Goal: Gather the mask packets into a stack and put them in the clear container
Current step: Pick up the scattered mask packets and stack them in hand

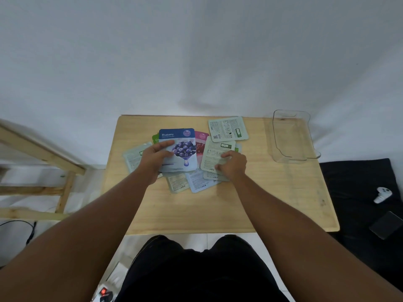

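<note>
Several mask packets lie spread over the middle of the wooden table (pixel 218 210). My left hand (pixel 156 156) grips the left edge of the blue Blueberry packet (pixel 183 149), which lies on top of the pile. My right hand (pixel 232 164) rests with bent fingers on a pale green packet (pixel 214 153) lying back side up. A pink packet (pixel 201 147) shows between those two. One more pale packet (pixel 227 129) lies apart near the far edge. The clear container (pixel 292 136) stands empty at the far right corner of the table.
A wooden frame (pixel 43 162) stands left of the table. On a black mat (pixel 359 192) to the right lie a white controller (pixel 382 194) and a dark phone (pixel 387 227). A white cloth hangs behind the table. My dark-clothed legs are under the near edge.
</note>
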The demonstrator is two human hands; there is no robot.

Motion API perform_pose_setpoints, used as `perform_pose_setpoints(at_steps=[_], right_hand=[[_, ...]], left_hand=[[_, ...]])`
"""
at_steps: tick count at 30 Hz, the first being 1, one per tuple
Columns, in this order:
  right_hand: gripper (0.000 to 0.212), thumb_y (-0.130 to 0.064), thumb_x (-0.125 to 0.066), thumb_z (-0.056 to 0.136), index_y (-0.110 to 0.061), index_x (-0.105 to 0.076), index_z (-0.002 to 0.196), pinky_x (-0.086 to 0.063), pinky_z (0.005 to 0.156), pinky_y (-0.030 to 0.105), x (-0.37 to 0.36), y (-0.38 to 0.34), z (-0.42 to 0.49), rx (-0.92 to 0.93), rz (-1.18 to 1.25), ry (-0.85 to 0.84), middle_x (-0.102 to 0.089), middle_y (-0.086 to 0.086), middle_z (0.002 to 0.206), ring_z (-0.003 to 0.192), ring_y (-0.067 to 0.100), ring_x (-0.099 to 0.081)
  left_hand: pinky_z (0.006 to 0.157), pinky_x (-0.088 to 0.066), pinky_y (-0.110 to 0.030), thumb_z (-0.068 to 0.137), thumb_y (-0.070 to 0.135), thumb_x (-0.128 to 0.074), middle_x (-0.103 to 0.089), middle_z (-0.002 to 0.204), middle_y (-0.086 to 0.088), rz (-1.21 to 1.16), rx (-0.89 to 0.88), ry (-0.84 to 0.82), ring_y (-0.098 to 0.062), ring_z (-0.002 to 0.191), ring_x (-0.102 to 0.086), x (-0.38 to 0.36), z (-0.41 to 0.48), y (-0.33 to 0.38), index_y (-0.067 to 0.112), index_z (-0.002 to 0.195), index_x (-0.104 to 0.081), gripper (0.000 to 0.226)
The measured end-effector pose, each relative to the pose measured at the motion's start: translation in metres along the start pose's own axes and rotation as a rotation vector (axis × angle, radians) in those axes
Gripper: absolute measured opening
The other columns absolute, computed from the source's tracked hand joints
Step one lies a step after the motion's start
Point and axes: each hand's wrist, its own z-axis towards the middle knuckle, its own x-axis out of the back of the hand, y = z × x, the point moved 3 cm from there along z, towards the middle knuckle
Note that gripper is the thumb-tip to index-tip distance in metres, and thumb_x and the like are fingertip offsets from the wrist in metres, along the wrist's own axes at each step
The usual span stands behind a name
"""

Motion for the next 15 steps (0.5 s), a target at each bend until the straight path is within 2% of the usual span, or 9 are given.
perform_pose_setpoints(at_steps=[2, 4, 6, 8, 10, 13, 15], right_hand=[[0.049, -0.010, -0.092, 0.063, -0.018, -0.072, 0.107, -0.052, 0.087, 0.021, 0.007, 0.003, 0.001, 0.030, 0.033, -0.024, -0.064, 0.004, 0.124, 0.113, 0.020, -0.063], [0.058, -0.007, -0.089, 0.066, -0.018, -0.067, 0.118, -0.052, 0.088, 0.023, 0.016, 0.004, -0.002, 0.061, 0.106, -0.055, -0.065, 0.004, 0.126, 0.111, 0.019, -0.064], [0.061, 0.001, -0.080, 0.072, -0.021, -0.060, 0.126, -0.054, 0.073, 0.017, 0.028, -0.001, -0.011, 0.095, 0.242, -0.043, -0.067, 0.006, 0.123, 0.098, 0.014, -0.065], [0.063, 0.005, -0.069, 0.078, -0.027, -0.053, 0.130, -0.050, 0.058, 0.007, 0.043, -0.013, -0.023, 0.137, 0.357, 0.031, -0.068, 0.005, 0.116, 0.089, 0.007, -0.064], [0.065, 0.003, -0.066, 0.081, -0.030, -0.048, 0.134, -0.050, 0.056, 0.007, 0.057, -0.027, -0.037, 0.220, 0.448, 0.111, -0.067, -0.001, 0.106, 0.087, 0.004, -0.064], [0.053, 0.003, -0.066, 0.086, -0.019, -0.056, 0.133, -0.048, 0.061, 0.004, 0.067, -0.054, -0.059, 0.364, 0.480, 0.155, -0.064, -0.007, 0.102, 0.085, -0.001, -0.061], [0.038, 0.001, -0.069, 0.087, -0.007, -0.064, 0.123, -0.050, 0.067, 0.005, 0.063, -0.075, -0.072, 0.527, 0.357, 0.149, -0.067, -0.001, 0.105, 0.084, -0.003, -0.060]], left_hand=[[0.090, -0.057, -0.053, 0.079, -0.009, -0.065, -0.073, 0.109, -0.005, -0.011, -0.002, -0.014, -0.031, 0.098, -0.069, -0.002, 0.002, 0.000, 0.020, 0.111, -0.075, 0.044], [0.090, -0.057, -0.051, 0.080, -0.009, -0.065, -0.073, 0.109, -0.004, -0.013, -0.002, -0.021, -0.030, 0.097, -0.070, -0.005, 0.003, -0.002, 0.020, 0.112, -0.076, 0.044], [0.089, -0.058, -0.051, 0.080, -0.009, -0.065, -0.073, 0.111, -0.004, -0.013, 0.002, -0.026, -0.030, 0.099, -0.070, -0.008, 0.002, -0.002, 0.020, 0.111, -0.076, 0.044], [0.089, -0.058, -0.052, 0.080, -0.009, -0.065, -0.072, 0.111, -0.004, -0.013, 0.005, -0.023, -0.031, 0.100, -0.070, -0.012, 0.001, -0.002, 0.020, 0.112, -0.076, 0.044], [0.090, -0.057, -0.053, 0.080, -0.009, -0.065, -0.072, 0.112, -0.005, -0.011, 0.004, -0.024, -0.032, 0.101, -0.070, -0.016, -0.001, 0.000, 0.019, 0.111, -0.076, 0.043], [0.089, -0.057, -0.054, 0.081, -0.008, -0.064, -0.072, 0.109, -0.007, 0.009, 0.002, -0.042, -0.033, 0.096, -0.070, -0.029, -0.007, 0.004, 0.018, 0.111, -0.076, 0.041], [0.088, -0.058, -0.054, 0.084, 0.001, -0.066, -0.073, 0.109, -0.012, 0.002, -0.004, -0.060, -0.033, 0.091, -0.069, -0.039, -0.012, 0.008, 0.014, 0.112, -0.075, 0.032]])
